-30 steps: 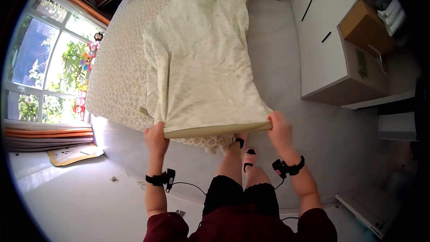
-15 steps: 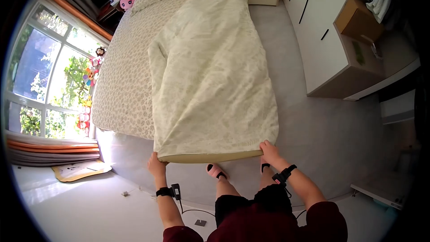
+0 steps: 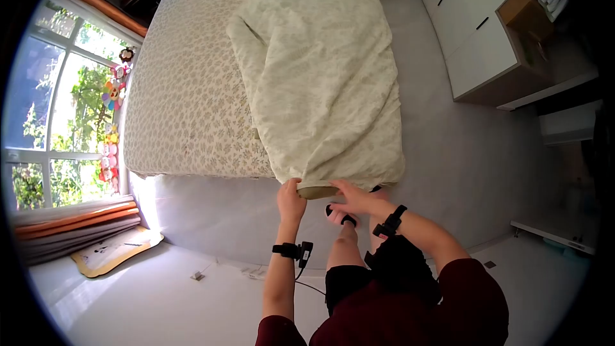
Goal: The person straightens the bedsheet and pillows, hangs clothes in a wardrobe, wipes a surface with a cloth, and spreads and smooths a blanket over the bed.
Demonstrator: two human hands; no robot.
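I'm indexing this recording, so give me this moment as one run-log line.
left hand: grips quilt edge | right hand: at same edge, grip unclear | quilt: rumpled, covers part of bed

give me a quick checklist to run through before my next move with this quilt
1. Left hand gripping the quilt edge: ok, thumb and fingers are closed on it.
2. Right hand gripping firmly: cannot tell; the fingertips reach the edge, but the grip is unclear.
3. Near edge stretched wide: not ok, the hands are close together and the edge is bunched.
4. Quilt smooth: not ok, folds run toward the hands.
5. Patterned sheet covered on the window side: not ok, it lies bare.
6. Right foot clear of the quilt: cannot tell, mostly hidden.
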